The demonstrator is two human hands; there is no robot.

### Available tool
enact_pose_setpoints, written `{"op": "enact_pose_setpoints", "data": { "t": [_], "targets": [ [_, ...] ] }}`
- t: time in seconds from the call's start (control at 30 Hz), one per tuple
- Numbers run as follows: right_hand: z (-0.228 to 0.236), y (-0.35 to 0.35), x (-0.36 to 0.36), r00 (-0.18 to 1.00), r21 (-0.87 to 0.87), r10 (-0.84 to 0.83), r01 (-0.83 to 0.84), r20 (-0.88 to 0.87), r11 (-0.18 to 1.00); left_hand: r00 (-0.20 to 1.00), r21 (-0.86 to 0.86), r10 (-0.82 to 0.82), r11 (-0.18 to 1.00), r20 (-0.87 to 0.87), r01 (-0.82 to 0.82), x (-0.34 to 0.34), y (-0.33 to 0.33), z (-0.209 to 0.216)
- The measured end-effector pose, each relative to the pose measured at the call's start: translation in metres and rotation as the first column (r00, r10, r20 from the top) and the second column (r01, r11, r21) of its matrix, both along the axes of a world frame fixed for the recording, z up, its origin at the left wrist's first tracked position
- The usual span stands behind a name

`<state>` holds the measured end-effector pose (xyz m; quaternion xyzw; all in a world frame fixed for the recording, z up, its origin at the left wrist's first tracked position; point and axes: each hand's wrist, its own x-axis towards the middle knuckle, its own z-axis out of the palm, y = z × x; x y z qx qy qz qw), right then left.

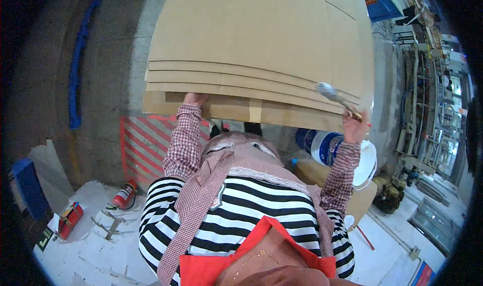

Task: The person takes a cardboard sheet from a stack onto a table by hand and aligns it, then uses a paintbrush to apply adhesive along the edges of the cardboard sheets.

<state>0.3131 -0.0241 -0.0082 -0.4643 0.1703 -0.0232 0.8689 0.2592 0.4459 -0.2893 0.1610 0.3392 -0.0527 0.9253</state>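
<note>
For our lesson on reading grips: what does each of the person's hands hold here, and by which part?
The right hand grips a brush by its handle's lower end. The left hand touches the cardboard sheets at their near edge; a grip cannot be told.

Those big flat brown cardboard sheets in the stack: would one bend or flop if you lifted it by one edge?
Probably a little. The flat brown cardboard sheets are wide and thin, so one would likely sag when lifted. It looks light for its size. The left hand touches the stack's edge; the right hand grips a brush.
</note>
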Motion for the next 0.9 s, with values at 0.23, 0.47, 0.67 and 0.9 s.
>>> {"op": "enact_pose_setpoints", "data": {
  "t": [0.23, 0.47, 0.67, 0.9],
  "targets": [
    [-0.047, 0.111, 0.011, 0.972, -0.801, 0.134, 0.078, 0.194, 0.593, 0.969, -0.034, -0.140, 0.988, 0.202, 0.150, 0.002, 0.005, -0.013],
    [-0.087, 0.158, -0.023, 0.936, -0.921, 0.172, 0.246, 0.307, 0.304, 0.876, -0.033, -0.315, 0.936, 0.367, 0.350, 0.004, 0.004, 0.028],
    [-0.061, 0.173, -0.050, 0.965, -0.920, 0.161, 0.136, 0.207, 0.367, 0.961, -0.216, -0.269, 0.936, 0.067, 0.278, 0.010, 0.008, 0.018],
    [-0.063, 0.199, -0.057, 0.922, -0.950, 0.300, 0.168, 0.245, 0.262, 0.884, -0.275, -0.293, 0.873, 0.365, 0.403, 0.005, 0.015, -0.016]
  ]
}}
